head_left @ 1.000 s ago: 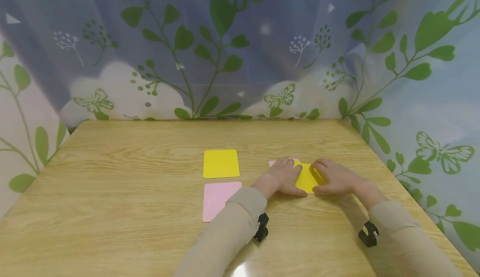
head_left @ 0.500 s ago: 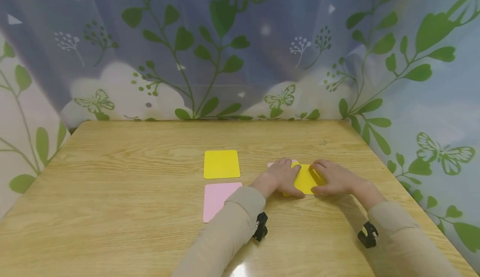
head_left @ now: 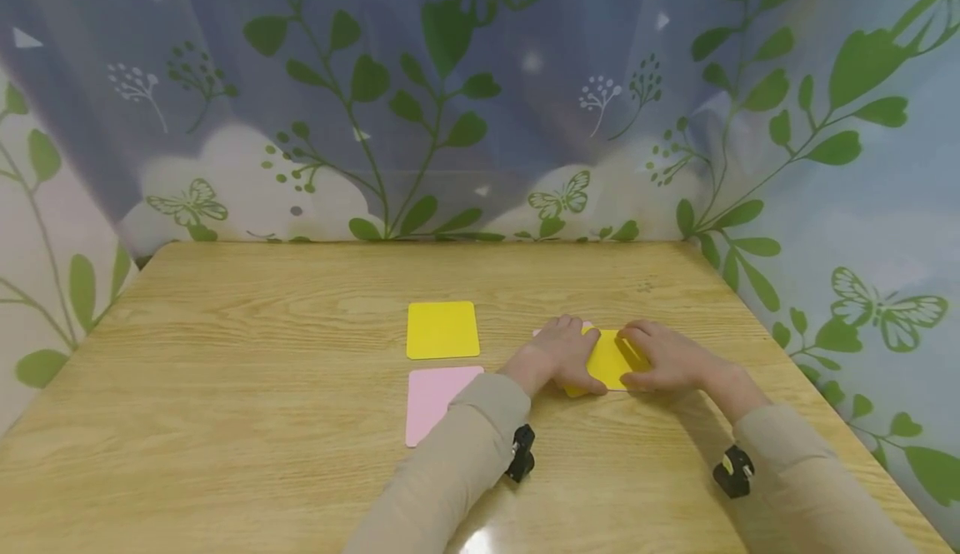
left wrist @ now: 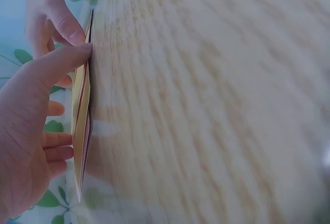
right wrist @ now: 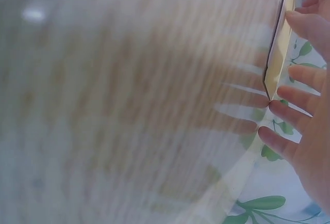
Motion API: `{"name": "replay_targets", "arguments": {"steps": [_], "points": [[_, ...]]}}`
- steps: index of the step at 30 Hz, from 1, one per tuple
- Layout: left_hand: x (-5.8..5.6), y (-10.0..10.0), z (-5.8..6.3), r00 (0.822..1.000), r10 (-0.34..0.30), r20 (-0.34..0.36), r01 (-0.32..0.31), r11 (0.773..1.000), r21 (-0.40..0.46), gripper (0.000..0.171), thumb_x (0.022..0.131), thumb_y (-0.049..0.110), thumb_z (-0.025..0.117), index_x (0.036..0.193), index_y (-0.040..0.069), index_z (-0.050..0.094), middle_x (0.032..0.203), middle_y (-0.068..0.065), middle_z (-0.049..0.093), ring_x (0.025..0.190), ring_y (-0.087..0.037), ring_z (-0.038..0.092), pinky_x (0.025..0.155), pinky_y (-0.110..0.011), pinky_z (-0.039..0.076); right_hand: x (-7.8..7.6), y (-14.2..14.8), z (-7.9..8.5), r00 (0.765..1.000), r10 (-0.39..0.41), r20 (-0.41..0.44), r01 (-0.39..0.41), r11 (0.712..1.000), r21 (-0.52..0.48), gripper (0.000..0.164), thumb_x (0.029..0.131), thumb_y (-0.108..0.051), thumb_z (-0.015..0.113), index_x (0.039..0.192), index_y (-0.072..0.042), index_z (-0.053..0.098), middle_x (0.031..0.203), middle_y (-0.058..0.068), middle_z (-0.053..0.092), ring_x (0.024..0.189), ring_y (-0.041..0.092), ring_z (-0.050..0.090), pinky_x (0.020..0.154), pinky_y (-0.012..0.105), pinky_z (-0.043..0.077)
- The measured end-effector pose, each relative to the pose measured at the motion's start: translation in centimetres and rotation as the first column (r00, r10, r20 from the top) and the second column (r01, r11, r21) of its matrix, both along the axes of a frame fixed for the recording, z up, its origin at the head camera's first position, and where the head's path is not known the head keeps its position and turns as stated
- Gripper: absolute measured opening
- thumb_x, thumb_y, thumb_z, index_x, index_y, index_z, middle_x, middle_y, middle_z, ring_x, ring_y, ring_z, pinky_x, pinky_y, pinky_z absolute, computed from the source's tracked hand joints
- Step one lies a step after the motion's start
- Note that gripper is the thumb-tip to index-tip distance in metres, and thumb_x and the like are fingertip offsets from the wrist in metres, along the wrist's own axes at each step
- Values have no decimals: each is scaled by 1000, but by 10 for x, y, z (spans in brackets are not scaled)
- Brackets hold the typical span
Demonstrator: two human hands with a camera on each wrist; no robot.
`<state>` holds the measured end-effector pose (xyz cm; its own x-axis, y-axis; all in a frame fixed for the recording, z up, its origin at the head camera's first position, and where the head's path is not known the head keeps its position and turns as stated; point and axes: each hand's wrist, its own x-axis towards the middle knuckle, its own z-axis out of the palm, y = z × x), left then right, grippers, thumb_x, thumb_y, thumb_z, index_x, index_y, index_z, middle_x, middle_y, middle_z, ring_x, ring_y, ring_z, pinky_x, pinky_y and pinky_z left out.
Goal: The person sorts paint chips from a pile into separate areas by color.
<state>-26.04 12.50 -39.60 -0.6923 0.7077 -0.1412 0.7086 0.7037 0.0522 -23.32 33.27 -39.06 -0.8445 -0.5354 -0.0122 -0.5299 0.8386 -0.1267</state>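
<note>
Two yellow cards overlap on the table beneath my hands, the upper one (head_left: 611, 360) showing between them. A pink card (head_left: 588, 325) peeks out behind my left fingers, mostly hidden. My left hand (head_left: 558, 352) rests on the left part, thumb at the near edge and fingers extended over the top. My right hand (head_left: 670, 356) touches the right part, its thumb near the front edge and fingers nearly straight. From the left wrist, the stack (left wrist: 81, 115) appears edge-on with thin layers slightly apart. In the right wrist view, the card's corner (right wrist: 277, 61) lies by my right thumb and fingers.
Left of my hands a yellow card (head_left: 442, 331) lies flat, with a pink card (head_left: 431, 404) in front, partly covered by my left sleeve. All rest on a wooden table (head_left: 225, 387). A leaf-patterned curtain (head_left: 480, 104) stands behind and to the right.
My left hand has slid slightly left, and a yellow corner now shows below its thumb, offset from the upper card. My right hand has barely moved. The two cards at left stay put.
</note>
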Motion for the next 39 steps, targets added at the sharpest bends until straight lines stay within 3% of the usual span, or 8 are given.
{"name": "replay_targets", "arguments": {"steps": [16,32,39], "points": [[0,0,2,1000,-1,-9,1,1000,-3,82,77,64,56,141,17,36,130,-5,42,121,-19,36,105,-29,24,0,-4,2,1000,-15,9,15,1000,-18,62,80,-37,67,122,5,50,123,23,48,113,41,46,95,52,37],[-4,-1,4,997,25,79,-33,995,94,90,73,64,63,142,15,32,124,-5,44,111,-17,39,98,-28,32,-3,-2,4,1000,-1,-9,1,1000,-7,57,84,-35,64,123,5,50,124,24,48,112,40,48,93,52,38],[-6,-3,2,998,17,67,-25,992,120,91,71,64,64,140,14,34,118,-4,45,106,-17,40,90,-26,36,-4,-6,4,1000,-8,15,9,999,-44,72,78,-46,68,126,4,48,126,23,47,114,40,46,94,53,37]]}}
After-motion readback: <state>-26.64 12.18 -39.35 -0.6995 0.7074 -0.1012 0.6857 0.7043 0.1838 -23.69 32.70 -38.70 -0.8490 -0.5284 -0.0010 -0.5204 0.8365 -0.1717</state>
